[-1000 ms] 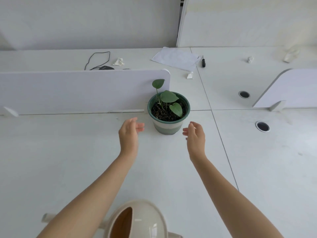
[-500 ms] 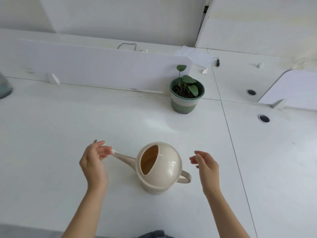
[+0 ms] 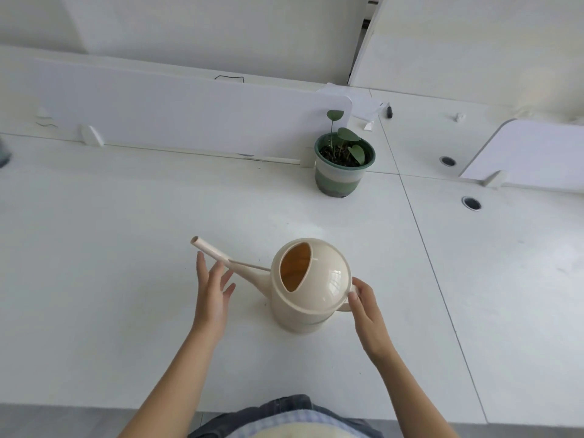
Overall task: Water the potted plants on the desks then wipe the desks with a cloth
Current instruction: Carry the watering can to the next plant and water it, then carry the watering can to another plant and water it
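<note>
Fingers [image 3: 358, 290] of the right hand [image 3: 368, 306] are curled at the watering can [image 3: 311, 284] handle for lifting; left hand [image 3: 212, 290] fingers are spread beside the spout.

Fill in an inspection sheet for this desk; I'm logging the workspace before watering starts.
Surface: white desk, bare around the can.
Job's things: cream watering can upright, spout to the left; potted plant by the divider; no cloth seen.
Clutter: paper sheet, pen, crumpled scrap on far desks.
Hands: left hand open beside the spout; right hand, fingers at the handle.
Cables: black loop behind the divider.
Surroundings: white partitions, two cable grommets.
</note>
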Demonstrator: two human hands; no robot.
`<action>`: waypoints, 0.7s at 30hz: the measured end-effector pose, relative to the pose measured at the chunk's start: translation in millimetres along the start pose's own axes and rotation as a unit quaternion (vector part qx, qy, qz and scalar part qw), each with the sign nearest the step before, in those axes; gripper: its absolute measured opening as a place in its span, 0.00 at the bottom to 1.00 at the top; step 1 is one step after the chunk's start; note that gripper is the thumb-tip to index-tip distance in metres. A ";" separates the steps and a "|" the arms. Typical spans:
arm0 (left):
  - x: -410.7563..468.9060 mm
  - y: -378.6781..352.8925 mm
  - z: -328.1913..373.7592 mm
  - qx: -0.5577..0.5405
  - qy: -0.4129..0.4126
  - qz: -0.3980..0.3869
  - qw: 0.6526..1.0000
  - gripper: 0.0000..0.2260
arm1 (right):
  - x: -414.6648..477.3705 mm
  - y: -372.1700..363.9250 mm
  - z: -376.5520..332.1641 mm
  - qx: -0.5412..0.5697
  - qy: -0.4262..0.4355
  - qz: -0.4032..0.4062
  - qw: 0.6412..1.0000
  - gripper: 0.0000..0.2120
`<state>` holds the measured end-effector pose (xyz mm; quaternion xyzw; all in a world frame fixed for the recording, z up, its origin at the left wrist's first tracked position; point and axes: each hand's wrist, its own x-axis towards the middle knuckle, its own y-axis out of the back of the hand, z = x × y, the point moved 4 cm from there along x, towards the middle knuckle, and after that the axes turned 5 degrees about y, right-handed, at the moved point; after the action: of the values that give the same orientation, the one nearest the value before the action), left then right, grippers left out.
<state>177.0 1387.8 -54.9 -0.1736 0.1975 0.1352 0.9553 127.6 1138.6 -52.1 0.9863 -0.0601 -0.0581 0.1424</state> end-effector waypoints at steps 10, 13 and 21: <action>-2.1 -14.2 5.6 -0.059 -0.031 -0.026 0.997 0.20 | 15.1 13.7 -9.7 -0.023 -0.067 -0.049 0.996 0.15; -4.1 -15.4 7.1 -0.062 -0.030 -0.017 0.997 0.21 | 14.1 16.3 -12.7 -0.021 -0.077 -0.073 0.994 0.17; -53.5 -11.9 23.2 -0.076 -0.092 0.017 0.993 0.19 | -12.3 33.8 -44.9 0.024 -0.027 -0.098 0.995 0.15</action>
<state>141.2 1375.9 -8.9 -0.2292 0.1008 0.1814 0.9510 118.0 1120.4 1.6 0.9886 0.0316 -0.0969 0.1105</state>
